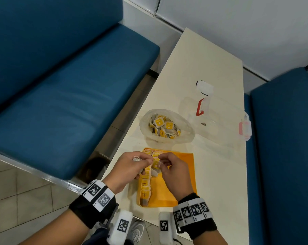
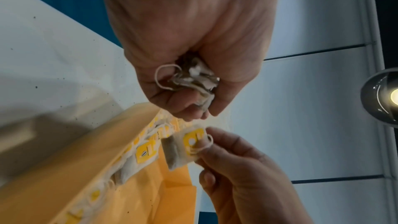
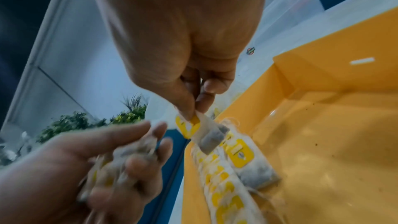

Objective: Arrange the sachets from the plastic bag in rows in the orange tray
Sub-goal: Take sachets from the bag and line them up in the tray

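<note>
My left hand [image 1: 130, 167] is curled around a small bunch of white paper sachets [image 2: 193, 79] with loose strings. My right hand [image 1: 172, 172] pinches one soft white sachet with a yellow square tag [image 2: 187, 146] between thumb and finger, and its dark filling shows through the paper. Both hands are held over the flat orange tray [image 1: 176, 175] on the cream table [image 1: 211, 174]. One row of sachets [image 1: 146, 184] lies along the tray's left wall. Just behind the tray sits the clear plastic bag [image 1: 183, 128], open and full of more yellow-tagged sachets.
</note>
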A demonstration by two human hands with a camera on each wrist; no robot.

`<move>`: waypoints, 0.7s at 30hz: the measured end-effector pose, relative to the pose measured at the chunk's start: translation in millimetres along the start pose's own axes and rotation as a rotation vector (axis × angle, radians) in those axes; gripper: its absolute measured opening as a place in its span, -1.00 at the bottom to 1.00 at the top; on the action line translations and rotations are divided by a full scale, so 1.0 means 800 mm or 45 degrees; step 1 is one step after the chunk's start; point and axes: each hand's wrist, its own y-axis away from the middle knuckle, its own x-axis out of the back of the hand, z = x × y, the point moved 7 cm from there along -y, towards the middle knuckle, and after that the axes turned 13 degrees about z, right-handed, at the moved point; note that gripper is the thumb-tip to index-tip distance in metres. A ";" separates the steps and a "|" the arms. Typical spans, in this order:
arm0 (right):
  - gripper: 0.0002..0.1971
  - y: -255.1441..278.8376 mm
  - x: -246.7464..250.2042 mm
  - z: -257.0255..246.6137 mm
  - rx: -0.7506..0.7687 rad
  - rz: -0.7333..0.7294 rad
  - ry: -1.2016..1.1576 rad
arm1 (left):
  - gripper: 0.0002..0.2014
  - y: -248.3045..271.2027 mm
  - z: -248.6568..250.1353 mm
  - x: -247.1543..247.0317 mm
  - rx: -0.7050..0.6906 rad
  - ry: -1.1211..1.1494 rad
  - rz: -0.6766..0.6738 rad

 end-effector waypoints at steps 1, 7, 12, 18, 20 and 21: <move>-0.86 -0.003 0.003 0.007 -0.073 -0.016 -0.029 | -0.90 -0.002 0.001 0.003 -0.021 -0.012 0.014; -0.88 -0.017 0.025 0.031 -0.225 -0.067 0.062 | -0.91 -0.007 0.008 0.009 -0.155 -0.078 0.030; -0.93 -0.013 0.021 0.016 -0.235 -0.264 -0.226 | -0.70 -0.006 0.008 -0.014 -0.323 -0.362 -0.145; -0.89 -0.014 0.015 0.014 -0.264 -0.208 -0.352 | -0.88 -0.011 0.004 -0.016 -0.344 -0.320 -0.018; -0.91 -0.012 0.012 0.014 -0.263 -0.221 -0.353 | -0.86 -0.013 0.002 -0.016 -0.336 -0.309 -0.032; -0.93 -0.011 0.010 0.015 -0.261 -0.229 -0.366 | -0.84 -0.013 0.001 -0.016 -0.331 -0.302 -0.037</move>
